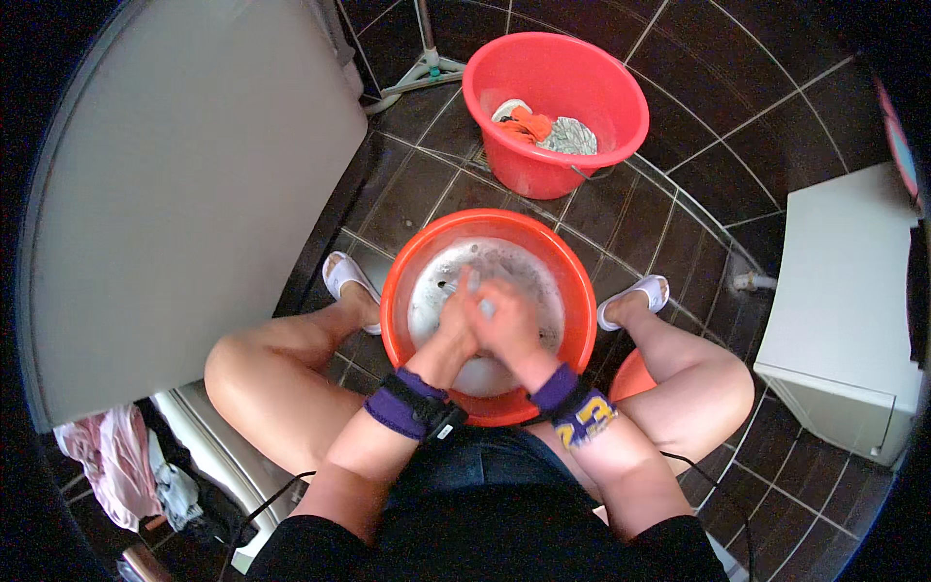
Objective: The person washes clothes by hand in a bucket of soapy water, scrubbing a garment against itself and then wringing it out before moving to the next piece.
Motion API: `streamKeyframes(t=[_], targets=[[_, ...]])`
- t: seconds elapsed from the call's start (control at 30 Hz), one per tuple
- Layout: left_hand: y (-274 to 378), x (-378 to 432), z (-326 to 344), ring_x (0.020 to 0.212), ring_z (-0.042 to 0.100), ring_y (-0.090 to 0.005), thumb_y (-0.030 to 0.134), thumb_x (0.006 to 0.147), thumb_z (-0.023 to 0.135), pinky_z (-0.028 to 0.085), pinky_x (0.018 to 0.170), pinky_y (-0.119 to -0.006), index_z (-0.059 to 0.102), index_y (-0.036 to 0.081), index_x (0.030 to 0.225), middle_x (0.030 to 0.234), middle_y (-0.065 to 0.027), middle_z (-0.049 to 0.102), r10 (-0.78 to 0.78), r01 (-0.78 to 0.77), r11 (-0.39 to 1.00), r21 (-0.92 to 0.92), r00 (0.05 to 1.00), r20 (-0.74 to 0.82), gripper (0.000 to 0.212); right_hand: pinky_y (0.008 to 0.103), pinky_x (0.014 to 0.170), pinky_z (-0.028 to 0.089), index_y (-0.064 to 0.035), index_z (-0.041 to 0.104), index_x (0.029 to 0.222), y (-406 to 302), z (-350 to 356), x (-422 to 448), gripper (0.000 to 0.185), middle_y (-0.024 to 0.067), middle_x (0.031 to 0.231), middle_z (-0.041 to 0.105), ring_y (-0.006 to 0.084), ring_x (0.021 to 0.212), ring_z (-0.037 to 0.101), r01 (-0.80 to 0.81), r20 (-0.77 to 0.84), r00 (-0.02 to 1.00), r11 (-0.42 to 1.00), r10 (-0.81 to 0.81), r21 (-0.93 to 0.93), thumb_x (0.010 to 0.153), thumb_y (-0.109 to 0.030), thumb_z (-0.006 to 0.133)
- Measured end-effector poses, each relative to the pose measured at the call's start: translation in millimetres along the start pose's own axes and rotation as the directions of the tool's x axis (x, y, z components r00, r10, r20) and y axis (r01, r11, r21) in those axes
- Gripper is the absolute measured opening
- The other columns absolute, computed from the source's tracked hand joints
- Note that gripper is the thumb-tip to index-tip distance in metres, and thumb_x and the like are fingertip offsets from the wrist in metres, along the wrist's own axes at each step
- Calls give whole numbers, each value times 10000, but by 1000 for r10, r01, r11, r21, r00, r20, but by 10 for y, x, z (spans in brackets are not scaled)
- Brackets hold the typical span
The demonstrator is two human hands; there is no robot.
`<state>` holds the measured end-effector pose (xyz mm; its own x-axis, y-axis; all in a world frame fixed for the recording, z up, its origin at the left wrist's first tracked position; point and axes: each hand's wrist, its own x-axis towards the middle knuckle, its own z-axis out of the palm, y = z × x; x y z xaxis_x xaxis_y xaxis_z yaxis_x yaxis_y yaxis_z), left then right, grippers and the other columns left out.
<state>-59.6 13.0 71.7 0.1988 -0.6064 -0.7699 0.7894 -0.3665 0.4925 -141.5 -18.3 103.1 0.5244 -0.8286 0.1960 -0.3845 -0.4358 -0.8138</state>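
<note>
In front of me, an orange-red plastic basin [489, 218] holds foamy, sudsy water [433, 291]. My left hand [458, 320] and my right hand [509, 314] are pressed together above the suds, blurred by motion. Between their fingers shows a small piece of pale grey wet cloth [485, 308]. What the cloth is cannot be made out, since the fingers cover most of it. A dark item just breaks through the foam to the left of the hands.
Beyond the basin stands a pink-red bucket [553, 174] with orange and patterned grey-white cloths [571, 137] inside. A white cabinet [844, 291] is at right, a grey panel [196, 182] at left. Pink clothing [116, 465] lies lower left. Thin black cables run beside both arms.
</note>
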Motion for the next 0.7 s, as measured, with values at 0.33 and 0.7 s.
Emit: streamKeyframes(t=[0.33, 0.7], targets=[[230, -482, 388, 907, 532, -190, 354, 945, 459, 440, 819, -357, 537, 49, 1134, 916, -64, 579, -80, 64, 986, -152, 992, -97, 367, 447, 589, 477, -77, 650, 819, 167, -180, 162, 198, 182, 754, 625, 392, 666, 598, -186, 86, 976, 970, 201, -155, 863, -252, 570], [42, -238, 169, 910, 577, -208, 399, 913, 504, 454, 814, -376, 577, 28, 1090, 1025, -93, 614, -169, 193, 940, -281, 980, 108, 417, 383, 559, 436, -31, 608, 712, 224, -164, 244, 356, 183, 596, 550, 288, 583, 577, -328, 74, 940, 941, 334, -83, 915, -312, 526]])
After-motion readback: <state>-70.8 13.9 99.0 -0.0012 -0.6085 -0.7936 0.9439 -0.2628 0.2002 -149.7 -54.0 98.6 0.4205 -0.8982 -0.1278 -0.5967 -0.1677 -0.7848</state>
